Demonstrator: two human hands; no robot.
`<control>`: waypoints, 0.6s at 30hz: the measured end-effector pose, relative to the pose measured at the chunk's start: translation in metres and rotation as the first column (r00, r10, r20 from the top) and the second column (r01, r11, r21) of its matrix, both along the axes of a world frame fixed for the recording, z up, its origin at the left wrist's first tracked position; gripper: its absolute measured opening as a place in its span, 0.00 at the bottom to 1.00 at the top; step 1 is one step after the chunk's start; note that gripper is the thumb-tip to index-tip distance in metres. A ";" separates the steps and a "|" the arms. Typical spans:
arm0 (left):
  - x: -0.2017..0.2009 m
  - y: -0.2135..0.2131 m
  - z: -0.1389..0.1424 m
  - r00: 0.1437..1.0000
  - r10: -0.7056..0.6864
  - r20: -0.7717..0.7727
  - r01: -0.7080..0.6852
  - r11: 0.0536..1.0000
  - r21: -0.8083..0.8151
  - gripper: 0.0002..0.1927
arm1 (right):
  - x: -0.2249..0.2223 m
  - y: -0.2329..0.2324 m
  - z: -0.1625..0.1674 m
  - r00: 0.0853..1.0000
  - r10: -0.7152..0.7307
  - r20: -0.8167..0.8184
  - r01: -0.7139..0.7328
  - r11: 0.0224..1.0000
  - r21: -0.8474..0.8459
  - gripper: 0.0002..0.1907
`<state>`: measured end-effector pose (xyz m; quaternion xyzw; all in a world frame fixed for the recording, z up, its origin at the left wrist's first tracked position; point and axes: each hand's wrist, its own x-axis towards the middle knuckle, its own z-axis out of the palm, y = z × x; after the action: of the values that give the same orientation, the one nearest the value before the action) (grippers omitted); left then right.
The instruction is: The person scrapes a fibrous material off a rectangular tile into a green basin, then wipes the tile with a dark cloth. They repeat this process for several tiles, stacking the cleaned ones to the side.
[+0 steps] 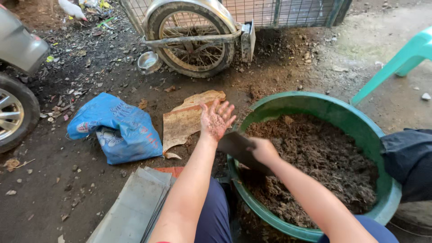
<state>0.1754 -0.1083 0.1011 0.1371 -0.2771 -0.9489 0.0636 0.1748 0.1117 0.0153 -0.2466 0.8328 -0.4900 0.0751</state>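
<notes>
While the left hand (217, 119) hovered open, palm up and soil-flecked, just outside the rim of the one green basin (288, 102) of dark soil (324, 157), the right hand (262, 150) gripped one dark bag (236, 146) over that rim, with one blue sack (118, 128) lying well beyond.

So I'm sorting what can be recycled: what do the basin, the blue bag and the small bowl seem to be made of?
Basin: likely plastic, an even green with a smooth moulded rim. Blue bag: looks like thin plastic sacking, crumpled, faint sheen, printed. Small bowl: probably metal, silvery and reflective.
</notes>
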 end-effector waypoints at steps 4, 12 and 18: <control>0.005 -0.021 -0.003 0.977 -0.062 -0.202 0.070 0.997 0.033 0.41 | -0.001 -0.007 0.017 0.987 -0.050 -0.154 0.079 0.979 0.190 0.17; -0.004 -0.045 -0.005 0.996 0.008 -0.093 -0.013 0.998 -0.053 0.44 | -0.059 0.015 0.044 0.801 -0.503 -0.325 0.386 0.849 -0.362 0.14; -0.018 -0.062 -0.033 0.974 0.203 0.097 -0.191 0.975 -0.117 0.43 | -0.016 -0.065 -0.011 0.714 -0.694 0.093 0.640 0.594 -0.487 0.08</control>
<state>0.1571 -0.1706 0.0680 0.2114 -0.3155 -0.9129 0.1496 0.1587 0.0469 0.0045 0.0471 0.7154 -0.6607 -0.2224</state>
